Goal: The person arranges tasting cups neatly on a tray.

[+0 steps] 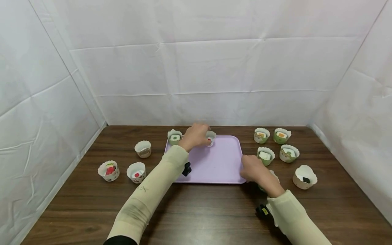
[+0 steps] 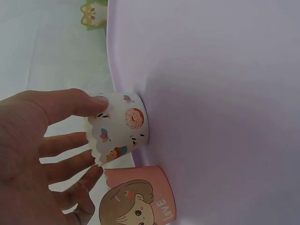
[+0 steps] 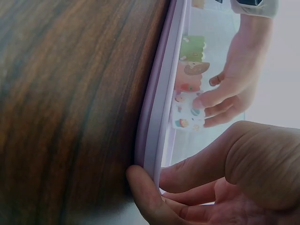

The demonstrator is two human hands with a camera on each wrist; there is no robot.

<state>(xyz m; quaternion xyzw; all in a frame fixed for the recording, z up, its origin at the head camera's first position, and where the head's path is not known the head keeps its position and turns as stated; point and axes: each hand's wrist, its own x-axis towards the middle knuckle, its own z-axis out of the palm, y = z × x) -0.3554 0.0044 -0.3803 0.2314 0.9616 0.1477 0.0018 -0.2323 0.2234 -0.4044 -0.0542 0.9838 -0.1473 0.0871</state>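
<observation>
Our left hand (image 1: 197, 136) pinches a white cup (image 2: 119, 129), mouth up; our right (image 1: 255, 169) pinches the tray's (image 1: 214, 163) near corner, long axis running side to side.

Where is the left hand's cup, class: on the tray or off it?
On the tray. The left wrist view shows the base of the cup against the tray's surface, while the left hand grips the cup.

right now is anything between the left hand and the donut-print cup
Nothing visible: in the left wrist view, the left hand has its thumb on the donut-print cup, and the pink cup stands beside it, not between.
</observation>
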